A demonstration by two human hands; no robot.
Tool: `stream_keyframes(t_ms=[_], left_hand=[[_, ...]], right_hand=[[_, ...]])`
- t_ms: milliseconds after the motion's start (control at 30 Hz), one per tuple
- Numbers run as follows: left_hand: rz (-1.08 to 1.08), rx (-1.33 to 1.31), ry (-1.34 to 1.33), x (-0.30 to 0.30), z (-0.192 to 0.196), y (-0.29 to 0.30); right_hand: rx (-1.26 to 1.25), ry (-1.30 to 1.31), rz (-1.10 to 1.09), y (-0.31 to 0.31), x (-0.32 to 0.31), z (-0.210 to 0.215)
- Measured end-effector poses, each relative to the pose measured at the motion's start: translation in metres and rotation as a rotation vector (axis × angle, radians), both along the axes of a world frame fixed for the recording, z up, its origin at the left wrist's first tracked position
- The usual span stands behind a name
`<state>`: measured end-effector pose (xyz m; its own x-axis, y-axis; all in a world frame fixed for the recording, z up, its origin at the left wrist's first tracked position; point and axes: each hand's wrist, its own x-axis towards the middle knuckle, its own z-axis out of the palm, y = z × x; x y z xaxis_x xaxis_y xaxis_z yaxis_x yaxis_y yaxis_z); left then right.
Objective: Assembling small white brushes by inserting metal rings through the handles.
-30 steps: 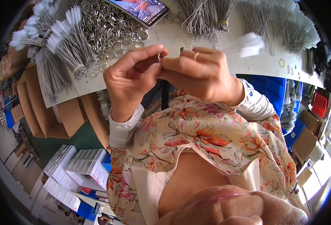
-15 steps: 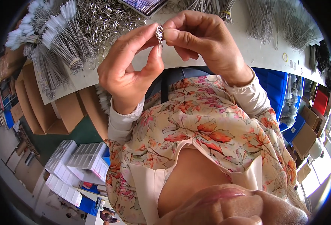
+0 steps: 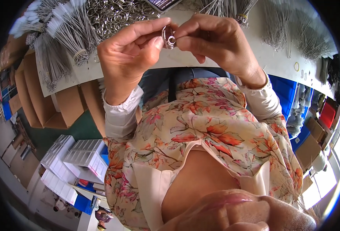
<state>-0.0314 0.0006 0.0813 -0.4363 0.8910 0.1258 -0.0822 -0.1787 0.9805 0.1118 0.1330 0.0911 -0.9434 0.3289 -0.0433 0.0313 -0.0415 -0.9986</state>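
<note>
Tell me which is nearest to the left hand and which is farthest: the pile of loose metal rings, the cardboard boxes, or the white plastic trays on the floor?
From the left hand, in the head view:
1. Pile of loose metal rings, on the table just above the hand.
2. Cardboard boxes, under the table edge, to the left.
3. White plastic trays, on the floor, lower left, farthest.

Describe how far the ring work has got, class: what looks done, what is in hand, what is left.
Done: tied bundles of wire pieces lie on the white table.
In hand: the left hand and right hand pinch one small metal ring between their fingertips, held above the table edge.
Left: a heap of loose rings sits on the table beyond the hands. How many are finished cannot be told.
</note>
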Motion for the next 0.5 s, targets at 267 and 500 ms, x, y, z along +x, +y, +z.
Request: stream_keyframes(t_ms=[267, 500], left_hand=[[0.032, 0.04, 0.201, -0.004, -0.001, -0.003], [-0.01, 0.034, 0.18, -0.005, 0.0, -0.002]], right_hand=[[-0.068, 0.049, -0.165, -0.014, -0.005, -0.009], [-0.03, 0.135, -0.179, -0.015, -0.005, -0.016]])
